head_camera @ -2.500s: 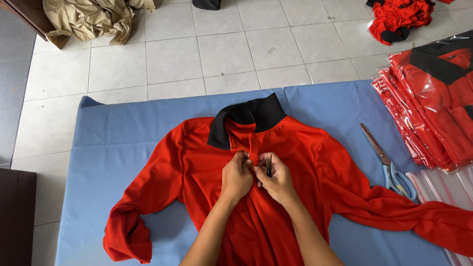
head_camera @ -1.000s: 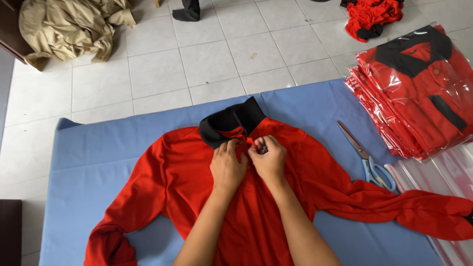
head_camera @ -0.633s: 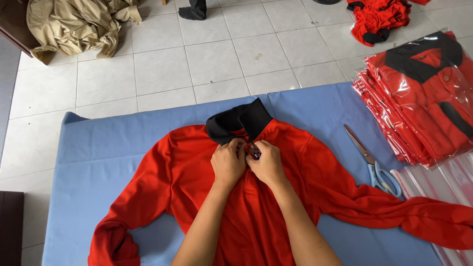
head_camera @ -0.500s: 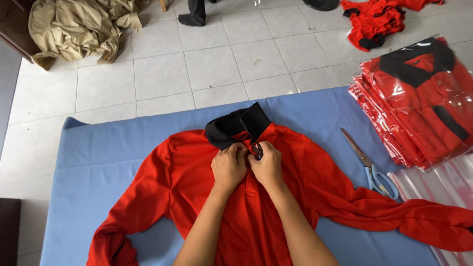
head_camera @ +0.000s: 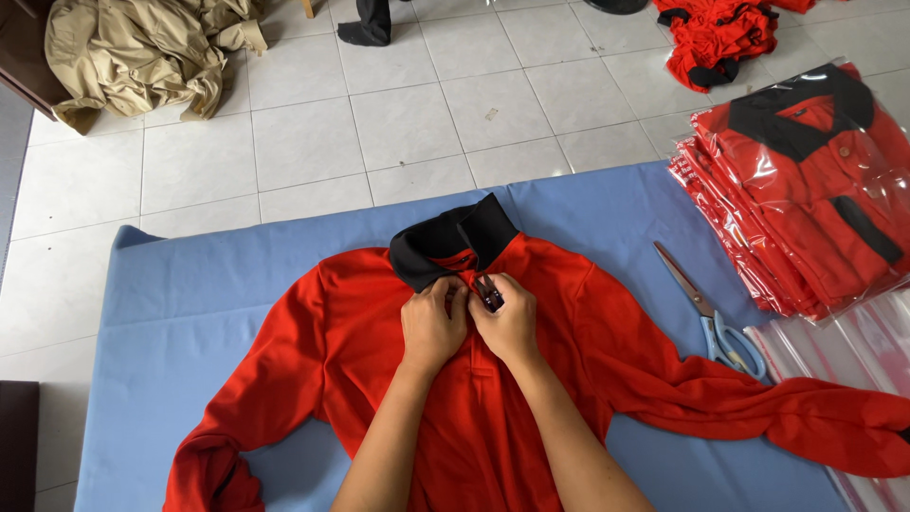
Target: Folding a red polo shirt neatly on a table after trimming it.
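Two hands work at the neck of a red long-sleeved shirt spread flat on the blue tabletop. The left hand and right hand are curled shut, pinching the placket just below the black collar. Doing this well likely means keeping both placket edges aligned and flat. Knuckles hide the fastening itself; the small dark piece between the fingertips is hard to identify. Scissors lie nearby.

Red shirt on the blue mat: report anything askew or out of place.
The red shirt lies flat, but its sleeve on the left side of the picture is bunched and crumpled at the cuff. Both hands pinch the placket below the black collar.
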